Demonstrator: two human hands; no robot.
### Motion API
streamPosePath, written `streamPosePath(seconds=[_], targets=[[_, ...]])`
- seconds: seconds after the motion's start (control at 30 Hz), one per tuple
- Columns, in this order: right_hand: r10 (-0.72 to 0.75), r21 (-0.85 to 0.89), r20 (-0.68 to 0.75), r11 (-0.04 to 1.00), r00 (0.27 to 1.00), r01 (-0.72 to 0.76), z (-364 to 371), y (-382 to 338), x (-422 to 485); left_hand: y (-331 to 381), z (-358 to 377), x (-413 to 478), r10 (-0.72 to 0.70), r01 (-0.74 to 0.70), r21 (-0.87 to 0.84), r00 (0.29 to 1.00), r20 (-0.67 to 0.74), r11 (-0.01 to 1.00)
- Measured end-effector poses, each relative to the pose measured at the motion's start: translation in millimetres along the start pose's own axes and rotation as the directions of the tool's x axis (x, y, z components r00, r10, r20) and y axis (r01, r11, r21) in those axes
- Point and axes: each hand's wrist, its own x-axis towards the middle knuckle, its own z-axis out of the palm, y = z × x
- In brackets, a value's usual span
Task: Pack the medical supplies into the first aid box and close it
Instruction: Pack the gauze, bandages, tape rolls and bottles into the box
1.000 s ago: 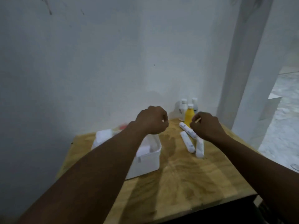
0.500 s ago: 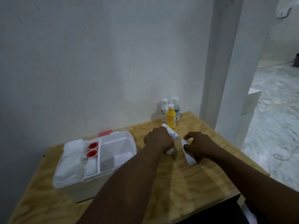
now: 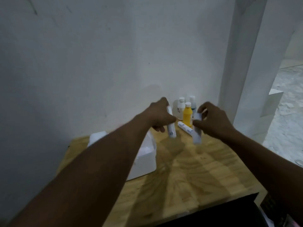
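My left hand (image 3: pixel 159 116) grips a white tube (image 3: pixel 171 130) lifted above the wooden table (image 3: pixel 188 174). My right hand (image 3: pixel 211 120) holds a second white tube (image 3: pixel 196 135), also off the table. A third white tube (image 3: pixel 185 128) lies on the wood between them. Behind stand a yellow bottle (image 3: pixel 187 116) and two white-capped bottles (image 3: pixel 181 110) against the wall. The open white first aid box (image 3: pixel 146 159) sits at the left, largely hidden by my left forearm.
A white wall rises directly behind the table. A white pillar (image 3: pixel 237 66) stands at the right, with a pale floor beyond it. The table's front edge drops to a dark area at the bottom right.
Both hands closed on tubes lying on the table and lifted them. The camera tilted, so my left arm now covers most of the box.
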Motion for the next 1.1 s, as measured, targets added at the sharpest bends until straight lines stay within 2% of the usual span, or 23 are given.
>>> streamPosePath(seconds=[0.1,0.17,0.27,0.4,0.53,0.7,0.8,0.9,1.0,1.1], targets=[[-0.110,0.128,-0.086,0.984,0.990,0.120,-3,-46,6,-10,-43,-14,0.021,-0.023,-0.011,0.992,-0.125,1.000],[-0.171,0.208,-0.056,0.962,0.984,0.179,4,-74,5,-23,-65,-24,0.018,-0.020,-0.011,0.983,-0.183,1.000],[-0.257,0.206,0.027,0.947,0.966,0.246,27,-102,-2,-47,-84,-40,0.005,-0.005,0.003,0.982,-0.191,1.000],[-0.362,0.153,0.151,0.928,0.920,0.340,60,-112,-18,-76,-86,-60,0.017,-0.019,-0.013,0.989,-0.144,1.000],[-0.408,0.062,0.270,0.911,0.872,0.407,80,-107,-35,-96,-77,-76,0.049,-0.045,0.052,0.996,-0.071,0.998],[-0.363,0.000,0.397,0.918,0.843,0.396,88,-104,-48,-104,-71,-83,0.021,-0.034,0.204,0.998,0.064,0.978],[-0.347,-0.006,0.457,0.920,0.819,0.393,88,-105,-51,-100,-70,-86,0.045,-0.076,0.415,0.995,0.085,0.906],[-0.334,-0.009,0.495,0.921,0.802,0.389,87,-105,-52,-96,-66,-90,-0.002,-0.069,0.504,0.990,0.138,0.861],[-0.331,-0.007,0.528,0.919,0.782,0.393,82,-106,-52,-94,-66,-90,-0.042,-0.063,0.496,0.979,0.198,0.866],[-0.345,0.017,0.549,0.915,0.761,0.403,77,-107,-52,-94,-69,-88,-0.079,-0.032,0.389,0.961,0.264,0.921]])
